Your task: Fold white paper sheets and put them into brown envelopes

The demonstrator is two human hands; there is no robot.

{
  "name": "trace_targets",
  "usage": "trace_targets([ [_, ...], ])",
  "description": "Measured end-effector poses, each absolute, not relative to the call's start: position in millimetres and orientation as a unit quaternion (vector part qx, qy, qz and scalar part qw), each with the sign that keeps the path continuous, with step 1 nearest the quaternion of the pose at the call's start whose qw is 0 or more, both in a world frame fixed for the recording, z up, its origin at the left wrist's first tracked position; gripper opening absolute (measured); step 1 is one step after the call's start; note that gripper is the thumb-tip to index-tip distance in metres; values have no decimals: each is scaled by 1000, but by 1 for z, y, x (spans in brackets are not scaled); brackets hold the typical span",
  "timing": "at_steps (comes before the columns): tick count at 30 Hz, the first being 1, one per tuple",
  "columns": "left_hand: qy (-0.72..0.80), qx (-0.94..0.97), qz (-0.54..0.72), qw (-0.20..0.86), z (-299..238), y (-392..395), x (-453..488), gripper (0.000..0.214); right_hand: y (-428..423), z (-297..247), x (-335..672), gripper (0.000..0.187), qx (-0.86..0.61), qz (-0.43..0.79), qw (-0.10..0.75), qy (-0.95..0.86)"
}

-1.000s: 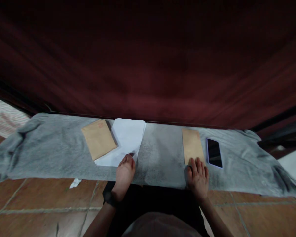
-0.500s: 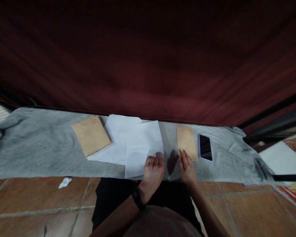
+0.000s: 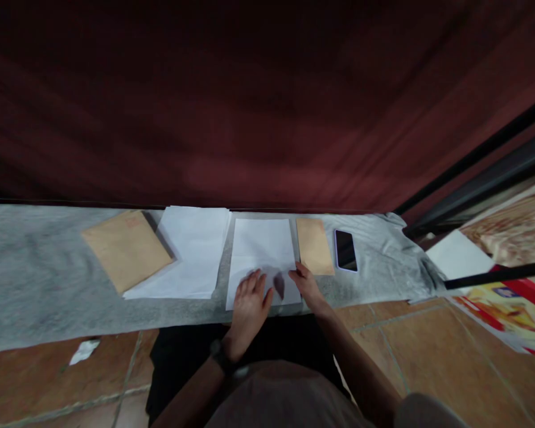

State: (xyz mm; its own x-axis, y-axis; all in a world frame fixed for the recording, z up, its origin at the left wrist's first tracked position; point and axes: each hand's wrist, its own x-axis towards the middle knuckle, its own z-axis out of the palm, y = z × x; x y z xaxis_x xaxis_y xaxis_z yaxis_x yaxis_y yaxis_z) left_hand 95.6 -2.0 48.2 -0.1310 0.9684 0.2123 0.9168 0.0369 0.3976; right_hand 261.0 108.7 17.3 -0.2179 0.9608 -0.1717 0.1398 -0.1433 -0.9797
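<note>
My left fingers (image 3: 247, 284) lie spread, gripping nothing, on the white sheet (image 3: 263, 244) beneath them, apparently steadying it. My right fingers (image 3: 299, 268) are at its right edge; whether they pinch it, I can't tell. The small brown envelope (image 3: 314, 245) sits handy just beyond them.

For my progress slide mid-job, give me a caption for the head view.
Left hand on a white sheet, right hand at its edge, between white papers and phone.

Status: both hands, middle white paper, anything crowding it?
Left hand on middle white paper, thumb apart. Right hand at paper's right edge, grip unclear. Small brown envelope close on the right, phone beyond.
</note>
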Motion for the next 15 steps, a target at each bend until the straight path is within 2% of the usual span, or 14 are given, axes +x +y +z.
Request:
trace_targets([
  [6,762,611,209,52,23,-5,56,45,111,15,258,40,-519,562,365,-531],
  [9,751,605,255,69,22,-6,59,47,114,15,256,37,-517,562,371,-529],
  [12,757,532,352,139,24,1,58,57,116,18,258,32,-513,562,379,-526],
  [15,739,402,468,271,26,19,45,68,115,25,261,26,-508,562,391,-523],
])
